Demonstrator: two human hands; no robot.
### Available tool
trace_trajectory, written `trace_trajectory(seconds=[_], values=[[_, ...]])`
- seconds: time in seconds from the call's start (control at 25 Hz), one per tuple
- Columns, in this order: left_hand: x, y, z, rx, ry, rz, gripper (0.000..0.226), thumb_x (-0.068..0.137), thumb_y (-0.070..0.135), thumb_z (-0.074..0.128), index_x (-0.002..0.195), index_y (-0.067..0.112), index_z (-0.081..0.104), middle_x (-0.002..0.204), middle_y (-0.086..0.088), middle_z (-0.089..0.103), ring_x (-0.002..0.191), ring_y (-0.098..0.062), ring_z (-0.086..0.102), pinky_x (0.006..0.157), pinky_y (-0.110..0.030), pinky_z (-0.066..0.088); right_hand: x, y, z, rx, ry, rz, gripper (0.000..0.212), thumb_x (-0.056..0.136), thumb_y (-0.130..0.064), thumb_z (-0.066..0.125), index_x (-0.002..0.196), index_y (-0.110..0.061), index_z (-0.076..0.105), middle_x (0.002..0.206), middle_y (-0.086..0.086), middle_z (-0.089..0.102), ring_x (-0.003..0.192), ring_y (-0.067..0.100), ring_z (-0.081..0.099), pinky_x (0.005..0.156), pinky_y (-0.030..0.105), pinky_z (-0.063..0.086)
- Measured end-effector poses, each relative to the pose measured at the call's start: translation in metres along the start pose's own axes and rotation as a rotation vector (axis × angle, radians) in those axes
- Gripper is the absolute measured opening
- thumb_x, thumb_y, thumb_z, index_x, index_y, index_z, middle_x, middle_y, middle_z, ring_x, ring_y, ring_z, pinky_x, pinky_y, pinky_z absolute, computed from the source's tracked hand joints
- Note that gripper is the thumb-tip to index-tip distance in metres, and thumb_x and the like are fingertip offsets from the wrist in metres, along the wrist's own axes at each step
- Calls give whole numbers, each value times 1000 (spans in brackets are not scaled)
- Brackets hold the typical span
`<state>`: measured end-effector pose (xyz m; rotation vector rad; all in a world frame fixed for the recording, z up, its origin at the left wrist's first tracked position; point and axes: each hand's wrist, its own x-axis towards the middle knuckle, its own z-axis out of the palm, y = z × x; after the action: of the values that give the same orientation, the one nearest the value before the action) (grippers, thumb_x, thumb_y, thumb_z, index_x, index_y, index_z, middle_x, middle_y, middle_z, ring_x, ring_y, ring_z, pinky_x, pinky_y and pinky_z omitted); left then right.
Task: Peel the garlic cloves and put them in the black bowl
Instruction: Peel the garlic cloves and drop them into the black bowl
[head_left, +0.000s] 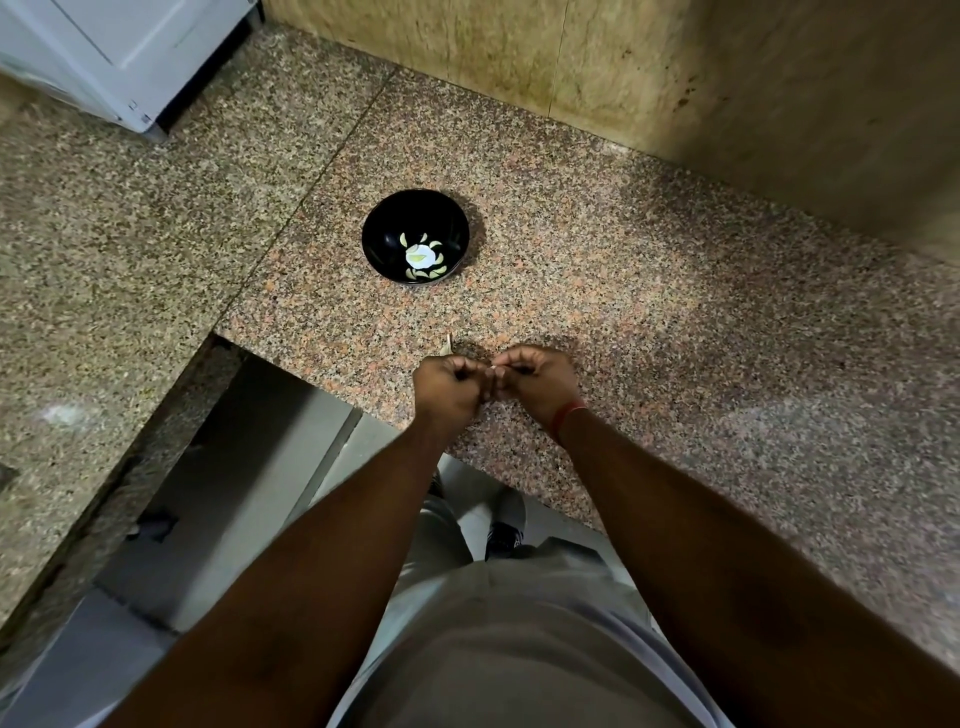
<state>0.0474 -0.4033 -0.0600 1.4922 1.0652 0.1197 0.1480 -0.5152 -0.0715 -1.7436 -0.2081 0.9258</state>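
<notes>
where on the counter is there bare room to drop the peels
Bare granite lies right of the black bowl up to the wall, and between the bowl and the hands. The left hand and right hand crowd the near edge, pinching a garlic clove, a peel scrap beside them.

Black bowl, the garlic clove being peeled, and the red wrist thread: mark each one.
black bowl (378, 236): head view, left inner wall.
garlic clove (491, 370): head view, pale bit showing between both hands.
red wrist thread (567, 415): head view, middle of band.
</notes>
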Motion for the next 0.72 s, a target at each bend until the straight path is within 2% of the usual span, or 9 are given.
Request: trace_trajectory(seconds=[0.08,0.16,0.24,0.32,0.4,0.44,0.52,0.64,0.72], values=[[1,-2,1,-50,10,-5,13,91,9,75,79,3,75,70,-18,73,56,-30,65,50,-36,54,2,-2,-1,24,52,9,11,91,5,68,96,-3,73,96,14,76,86,27,73,78,39,64],[2,-7,-1,-50,55,-23,16,92,8,73,76,10,74,72,-14,74,64,-29,69,56,-34,56,7,0,-5,80,173,55,11,90,4,69,94,-6,74,94,11,76,84,26,74,76,39,64],[1,-13,-7,147,124,43,29,91,6,71,70,24,71,76,3,73,71,-15,68,70,-25,56,15,4,-9,74,306,94,15,88,2,72,89,-13,75,91,8,77,85,25,75,78,43,65],[-4,-18,-12,302,145,138,32,89,2,68,73,29,70,90,12,71,83,-4,66,80,-13,50,21,5,-11,35,372,104,21,86,0,75,84,-20,76,90,4,77,86,23,76,79,44,65],[-9,-23,-12,429,138,240,25,86,2,64,80,24,73,95,14,70,80,-2,66,74,-3,47,23,2,-9,52,371,113,22,86,1,73,89,-20,77,94,2,77,85,20,76,77,42,65],[-10,-26,-11,488,126,279,18,85,6,65,82,22,73,92,14,70,73,-3,65,69,-6,51,24,3,-6,52,365,113,22,88,2,72,95,-18,77,96,2,77,85,19,76,76,41,65],[-11,-32,-8,590,85,339,8,81,21,73,89,22,72,91,9,70,70,-8,64,67,-25,58,18,4,-1,-24,380,59,23,88,1,70,100,-19,77,99,0,77,86,15,75,78,39,65],[-15,-37,1,749,36,348,37,84,42,74,116,25,68,116,2,61,93,-15,60,77,-26,55,5,8,1,-292,354,-146,24,91,-1,66,99,-21,76,102,-2,77,91,9,72,86,34,63],[-18,-39,8,835,30,372,44,90,43,67,130,26,63,130,-4,54,108,-21,56,82,-32,55,-1,5,-1,-526,203,-292,30,93,2,58,109,-17,76,112,3,76,97,12,71,91,32,59]])
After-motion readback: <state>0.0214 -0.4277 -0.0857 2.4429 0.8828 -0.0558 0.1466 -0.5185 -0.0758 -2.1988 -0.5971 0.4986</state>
